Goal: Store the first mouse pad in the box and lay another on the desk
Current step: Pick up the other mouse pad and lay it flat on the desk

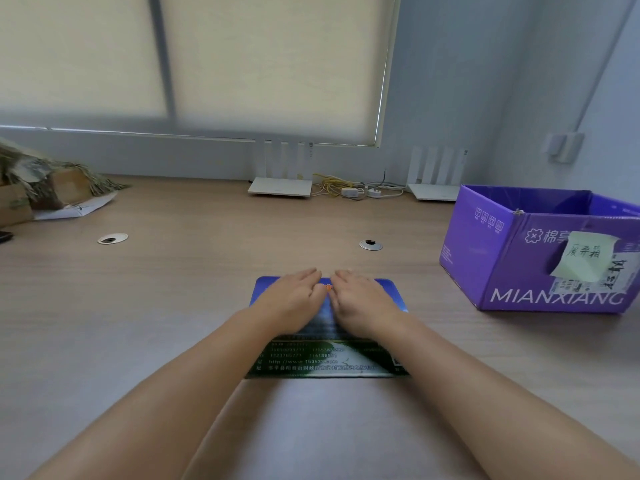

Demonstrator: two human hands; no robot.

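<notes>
A printed mouse pad (325,362), blue at the far end and green with white text at the near end, lies flat on the wooden desk (173,306) in the middle. My left hand (294,303) and my right hand (360,306) rest palm down on its far half, side by side and almost touching. Their fingers are stretched out flat and grip nothing. An open purple cardboard box (540,268) marked MIANXIANG stands at the right, with a yellow note stuck on its front. What lies inside the box is hidden.
Two white routers (280,185) (434,190) and tangled cables (346,190) stand along the back wall. Cardboard and shredded paper (41,188) sit at the far left. Two round cable holes (112,238) (370,244) are set into the desk.
</notes>
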